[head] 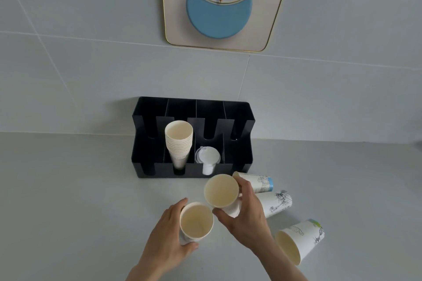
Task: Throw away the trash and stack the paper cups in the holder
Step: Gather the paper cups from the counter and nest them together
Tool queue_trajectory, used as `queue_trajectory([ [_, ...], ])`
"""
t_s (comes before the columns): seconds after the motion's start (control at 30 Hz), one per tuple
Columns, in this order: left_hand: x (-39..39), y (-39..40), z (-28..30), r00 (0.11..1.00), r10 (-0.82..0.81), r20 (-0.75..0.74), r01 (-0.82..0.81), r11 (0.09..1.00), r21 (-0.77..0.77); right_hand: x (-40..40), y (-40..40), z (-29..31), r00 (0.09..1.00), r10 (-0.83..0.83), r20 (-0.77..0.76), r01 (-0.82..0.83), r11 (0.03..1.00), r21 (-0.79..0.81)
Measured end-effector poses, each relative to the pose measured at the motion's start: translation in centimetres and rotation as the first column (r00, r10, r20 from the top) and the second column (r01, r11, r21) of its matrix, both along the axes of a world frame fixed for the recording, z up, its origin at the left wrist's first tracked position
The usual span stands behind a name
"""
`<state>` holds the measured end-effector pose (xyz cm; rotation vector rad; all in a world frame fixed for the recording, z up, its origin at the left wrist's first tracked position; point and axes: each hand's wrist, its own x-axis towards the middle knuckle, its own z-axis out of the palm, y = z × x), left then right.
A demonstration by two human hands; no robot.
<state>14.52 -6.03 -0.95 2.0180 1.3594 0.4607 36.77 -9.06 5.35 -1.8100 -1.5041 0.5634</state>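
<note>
From the head camera, one black holder [193, 141] of stiff sheet plastic stands on the pale grey desk [68, 201] against the tiled wall; it has four slotted compartments. The second compartment from the holder's left end carries one nested stack of cups [178, 141], cream inside, its rims ribbed and leaning toward the camera. The third compartment holds white plastic lids [207, 157], round and glossy.

Five loose paper cups lie or are held in front of the holder. The left hand [166, 235] wraps its grip around one upright cup [196, 221], mouth open to the camera. The right hand [246, 217] clasps its grip on a second cup [221, 190], tilted, just in front of the holder's third compartment and touching the first cup's rim region. Right of the holder's front edge, three cups lie on their sides: a blue-banded cup [260, 182], a cup with ink-line trees [277, 203], and a green-topped cup [299, 240] nearest the camera.
</note>
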Motion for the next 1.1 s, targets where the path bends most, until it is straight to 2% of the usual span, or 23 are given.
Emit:
queue_trajectory([
  [0.1, 0.3, -0.3, -0.4, 0.999, 0.031, 0.045, -0.031, 0.999, 0.013, -0.4, 0.0, 2.2, 0.998, 0.013, -0.054, -0.009, 0.998, 0.067],
  [0.3, 0.5, -0.2, -0.6, 0.990, 0.100, 0.103, -0.092, 0.992, -0.084, -2.0, 0.2, 5.4, 0.992, 0.096, -0.077, -0.084, 0.985, 0.148],
  [0.47, 1.1, 0.2, -0.4, 0.989, 0.114, 0.089, -0.101, 0.985, -0.142, -3.3, -0.1, 3.3, 0.973, 0.208, -0.097, -0.209, 0.978, 0.008],
  [0.57, 1.3, 0.4, -0.5, 0.989, 0.118, 0.083, -0.105, 0.984, -0.147, -3.5, -0.3, 1.6, 0.974, 0.211, -0.078, -0.216, 0.974, -0.064],
  [0.73, 1.3, 0.8, -0.9, 0.987, 0.117, 0.108, -0.099, 0.983, -0.154, -3.0, 0.0, -1.8, 0.959, 0.280, 0.046, -0.268, 0.948, -0.173],
  [1.1, 1.6, 1.4, -1.3, 0.982, 0.103, 0.156, -0.085, 0.990, -0.116, -2.0, 0.6, -2.8, 0.947, 0.295, 0.125, -0.256, 0.931, -0.261],
])
